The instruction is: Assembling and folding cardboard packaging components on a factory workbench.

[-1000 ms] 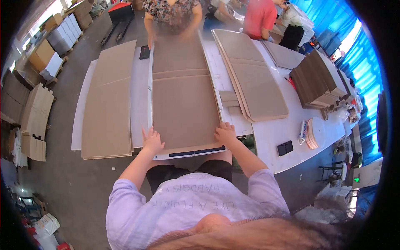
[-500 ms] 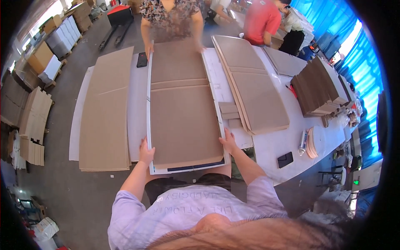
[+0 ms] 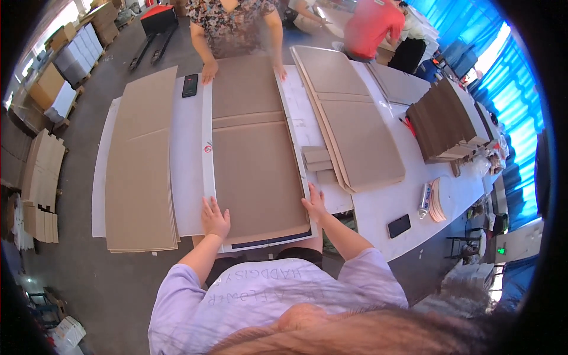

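Observation:
A long brown cardboard sheet with a crosswise fold (image 3: 254,165) lies lengthwise before me, framed by white side strips. My left hand (image 3: 215,219) rests on the near end of its left white strip (image 3: 207,148), fingers stretched out and apart. On the near right edge, my right hand (image 3: 315,202) touches the strip with fingers extended. A dark blue band (image 3: 269,241) shows along the near end. Across the table, a co-worker in a flowered top has one hand (image 3: 209,72) at the far left corner and the other (image 3: 280,71) at the far right corner.
Brown cardboard sheets (image 3: 139,171) lie to the left, others (image 3: 358,130) to the right. Small cardboard pieces (image 3: 318,158) sit between. Farther right are a cardboard stack (image 3: 444,121), a can (image 3: 425,201) and a phone (image 3: 399,226). Another phone (image 3: 189,86) lies far left.
The left white strip now shows broader, with a red mark visible. My left hand has shifted from the side edge onto the strip's top. The co-worker's hands have moved onto the far corners.

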Motion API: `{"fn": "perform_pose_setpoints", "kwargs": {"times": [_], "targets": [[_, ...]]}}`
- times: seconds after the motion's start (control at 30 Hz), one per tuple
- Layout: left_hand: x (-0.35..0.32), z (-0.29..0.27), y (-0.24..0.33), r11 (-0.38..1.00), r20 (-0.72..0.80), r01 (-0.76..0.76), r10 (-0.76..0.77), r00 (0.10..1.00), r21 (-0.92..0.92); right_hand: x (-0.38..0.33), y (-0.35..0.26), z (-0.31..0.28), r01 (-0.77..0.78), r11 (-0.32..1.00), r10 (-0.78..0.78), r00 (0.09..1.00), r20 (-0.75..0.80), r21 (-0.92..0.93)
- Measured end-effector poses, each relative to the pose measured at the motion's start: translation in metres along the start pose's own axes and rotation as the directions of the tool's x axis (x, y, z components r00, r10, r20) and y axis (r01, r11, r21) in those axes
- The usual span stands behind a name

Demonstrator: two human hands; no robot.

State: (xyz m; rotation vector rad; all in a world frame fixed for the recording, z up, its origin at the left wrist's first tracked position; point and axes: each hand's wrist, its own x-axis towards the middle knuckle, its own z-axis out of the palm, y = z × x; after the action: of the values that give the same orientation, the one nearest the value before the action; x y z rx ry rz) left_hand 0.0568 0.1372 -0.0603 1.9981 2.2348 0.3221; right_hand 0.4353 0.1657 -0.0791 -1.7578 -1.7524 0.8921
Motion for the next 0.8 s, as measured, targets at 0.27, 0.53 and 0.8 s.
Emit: {"fn": "perform_pose_setpoints", "kwargs": {"times": [0.27,0.53,0.8], "targets": [[0.009,0.013,-0.049,0.907,0.015,-0.032,0.042,0.999,-0.419,0.003,-0.032,0.027,0.02,0.945,-0.058,0.993,-0.107,-0.327],[0.005,0.015,-0.06,0.856,0.136,0.08,-0.011,0.991,-0.511,-0.013,-0.08,0.018,-0.042,0.843,0.021,0.999,-0.045,-0.537],[0.001,0.005,-0.068,0.823,-0.071,-0.047,0.008,0.997,-0.567,-0.02,-0.082,0.027,0.247,0.65,-0.372,0.928,-0.018,-0.718]]}}
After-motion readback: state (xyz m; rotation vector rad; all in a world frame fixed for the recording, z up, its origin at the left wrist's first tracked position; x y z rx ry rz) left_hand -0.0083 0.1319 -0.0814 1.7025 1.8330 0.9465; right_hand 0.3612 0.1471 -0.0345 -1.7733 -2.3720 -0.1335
